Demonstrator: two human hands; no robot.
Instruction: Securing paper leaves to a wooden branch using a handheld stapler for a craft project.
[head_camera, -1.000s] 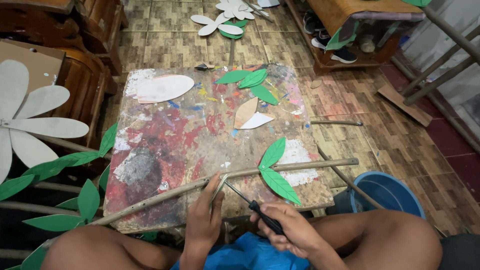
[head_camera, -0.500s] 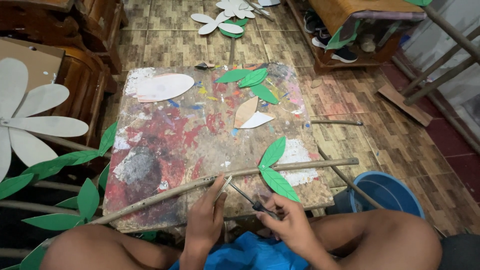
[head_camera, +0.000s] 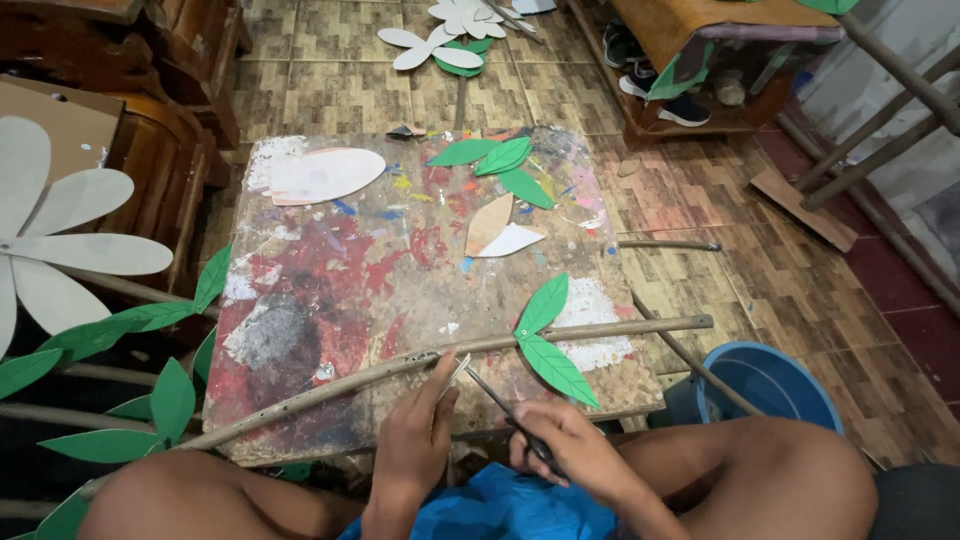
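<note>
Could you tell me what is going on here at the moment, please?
A person sits at a paint-stained board. The left hand steadies a long stick bearing two green paper leaves. The right hand holds a thin dark tool angled towards the stick beside the left fingers.

Brown tiled floor (head_camera: 330, 40); dark wooden furniture (head_camera: 190, 40) at left, a low wooden shelf (head_camera: 690, 30) holding shoes at right.

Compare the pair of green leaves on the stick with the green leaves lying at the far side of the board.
The pair of leaves is fixed to the stick, one pointing up, one down; the far leaves lie loose, fanned in three. The pair sits near the right hand; the others are out of reach. Both are flat, green and pointed.
</note>
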